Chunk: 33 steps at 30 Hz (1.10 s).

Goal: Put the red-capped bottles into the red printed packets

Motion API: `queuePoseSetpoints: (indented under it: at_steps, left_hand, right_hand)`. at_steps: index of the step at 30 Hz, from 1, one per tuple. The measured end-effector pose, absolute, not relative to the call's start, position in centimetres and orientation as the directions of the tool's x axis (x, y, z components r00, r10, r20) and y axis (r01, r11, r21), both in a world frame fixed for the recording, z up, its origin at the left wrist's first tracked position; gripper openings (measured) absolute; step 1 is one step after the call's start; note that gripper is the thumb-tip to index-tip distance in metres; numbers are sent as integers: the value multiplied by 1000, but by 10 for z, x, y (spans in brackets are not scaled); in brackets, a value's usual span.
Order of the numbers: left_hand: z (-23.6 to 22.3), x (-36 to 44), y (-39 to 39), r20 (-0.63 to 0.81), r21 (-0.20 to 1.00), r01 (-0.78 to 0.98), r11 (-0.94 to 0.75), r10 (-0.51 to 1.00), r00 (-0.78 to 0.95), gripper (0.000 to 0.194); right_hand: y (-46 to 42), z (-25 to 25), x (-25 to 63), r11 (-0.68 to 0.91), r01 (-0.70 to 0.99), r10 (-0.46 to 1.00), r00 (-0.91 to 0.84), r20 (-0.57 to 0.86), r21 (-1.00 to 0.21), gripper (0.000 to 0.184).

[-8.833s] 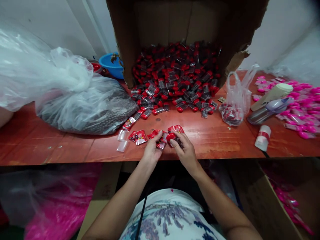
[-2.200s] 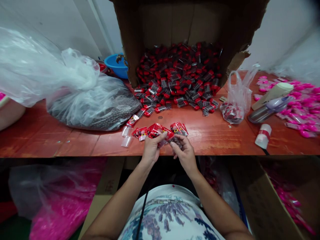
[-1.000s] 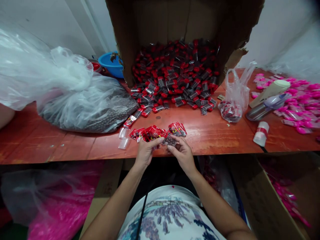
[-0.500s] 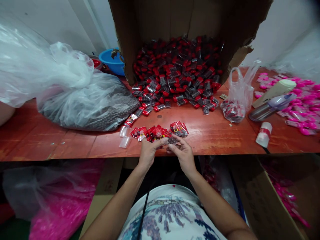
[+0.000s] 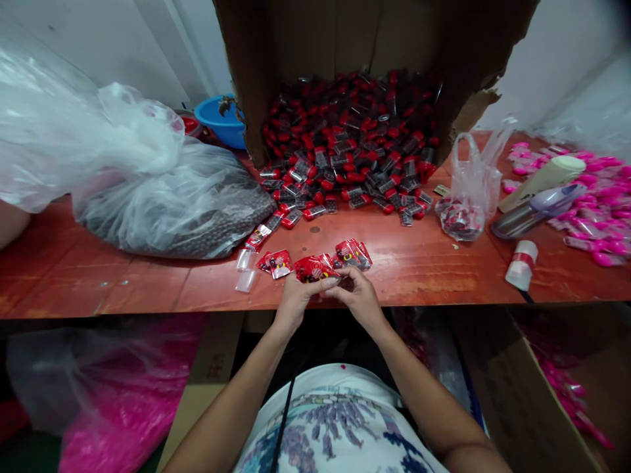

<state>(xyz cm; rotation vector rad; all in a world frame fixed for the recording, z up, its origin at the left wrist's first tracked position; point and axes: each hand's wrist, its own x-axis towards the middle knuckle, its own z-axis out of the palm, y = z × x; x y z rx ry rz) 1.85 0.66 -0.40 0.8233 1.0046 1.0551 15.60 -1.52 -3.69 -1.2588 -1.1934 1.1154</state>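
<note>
My left hand [image 5: 294,301] is closed around several small red printed packets [image 5: 315,267], which fan out above its thumb near the table's front edge. My right hand [image 5: 359,297] pinches at the right end of these packets, its thumb close to the left thumb. What lies between the fingertips is mostly hidden. Just beyond the right hand is a row of similar red packets [image 5: 352,253] on the table. Left of the hands lie a few more red packets [image 5: 280,263] and two small clear plastic sleeves [image 5: 245,280].
A cardboard box [image 5: 246,98] on its side spills red-capped clear containers [image 5: 345,154] onto the red table [image 5: 162,286]. A plastic bag of dark beads [image 5: 197,210] sits left. On the right are a small bag [image 5: 461,217], a bottle [image 5: 532,213], a white roll [image 5: 521,265] and pink pieces [image 5: 601,210].
A dark, beaded-looking clear pack between my fingertips is no longer visible there. The red packets by my left hand now show as a neater fan. Both hands have shifted only slightly.
</note>
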Motion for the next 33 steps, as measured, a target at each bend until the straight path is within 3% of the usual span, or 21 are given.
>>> queuePoseSetpoints:
  at_steps: [3,5,9,11,18,22,24,26,28,33]
  left_hand:
    - [-10,18,9,-288,888,-326,324,945,153,32]
    - [-15,15,14,-354,854,-378,357,932,80,34]
    - [-20,9,24,-490,739,-558,377,870,-61,25]
    - [-20,9,25,-502,706,-600,376,864,-49,22]
    - [-9,23,21,-420,706,-606,366,906,57,22]
    - [-5,28,28,-392,722,-615,316,920,13,27]
    - [-4,29,34,-410,719,-617,320,912,-4,25]
    - [-2,29,39,-458,701,-623,348,889,-19,18]
    - [-1,29,43,-494,677,-643,359,868,-36,13]
    - [4,28,45,-545,606,-693,392,838,-3,14]
  right_hand:
    - [-11,-41,161,-87,38,994,77,-84,-996,37]
    - [-8,-41,167,-97,112,987,140,-81,-989,37]
    - [-4,-34,177,16,498,951,260,167,-867,40]
    - [-5,-29,173,58,567,949,224,221,-822,43]
    - [1,-27,146,172,283,971,114,211,-944,28]
    - [12,-23,154,257,327,960,26,280,-910,32]
    - [23,-19,165,321,401,944,-67,322,-858,31]
    - [43,-14,185,304,584,945,-86,314,-753,28]
    - [73,-11,211,155,813,959,11,282,-561,31]
    - [142,-9,271,-38,925,966,132,224,-379,40]
